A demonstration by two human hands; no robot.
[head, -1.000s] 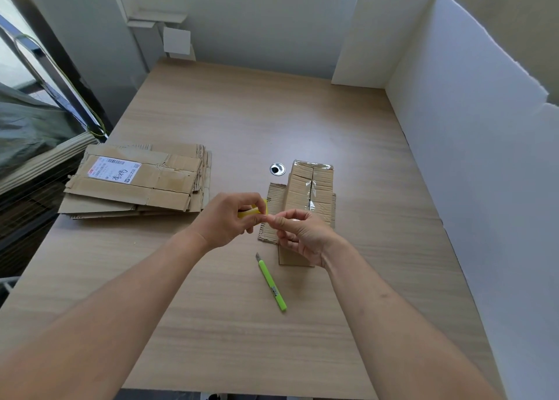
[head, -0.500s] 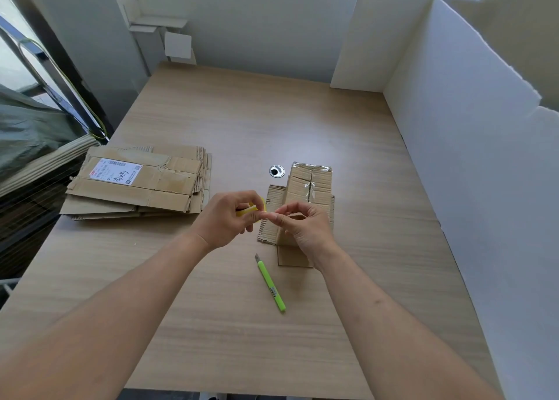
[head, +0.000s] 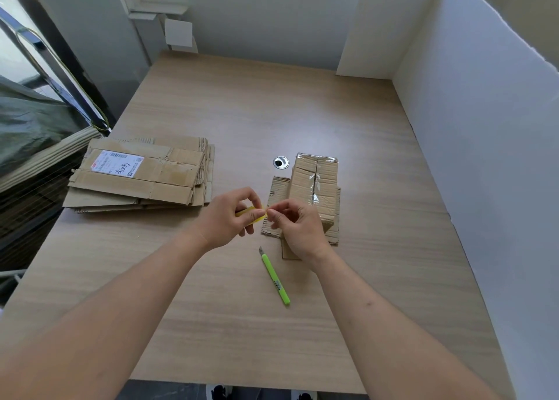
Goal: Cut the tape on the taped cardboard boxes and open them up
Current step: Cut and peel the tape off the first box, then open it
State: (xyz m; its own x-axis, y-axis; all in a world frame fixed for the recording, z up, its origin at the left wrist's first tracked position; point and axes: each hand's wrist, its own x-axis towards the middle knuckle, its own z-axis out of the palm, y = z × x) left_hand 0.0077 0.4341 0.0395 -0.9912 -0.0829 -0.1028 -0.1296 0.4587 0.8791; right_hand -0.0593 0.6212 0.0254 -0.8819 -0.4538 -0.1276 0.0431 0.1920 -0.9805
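A small taped cardboard box stands on the table's middle, clear tape along its top seam, flaps spread flat beneath it. My left hand grips a small yellow piece just left of the box. My right hand pinches the right end of that yellow piece with thumb and forefinger, and covers the box's near side. A green utility knife lies on the table below my hands, blade tip pointing away from me.
A stack of flattened cardboard boxes, the top one with a white shipping label, lies at the table's left. A round metal grommet sits beside the box. White foam boards wall the right and back right.
Both hands stay together on the yellow piece, with only small finger movements. The knife and box have not moved.
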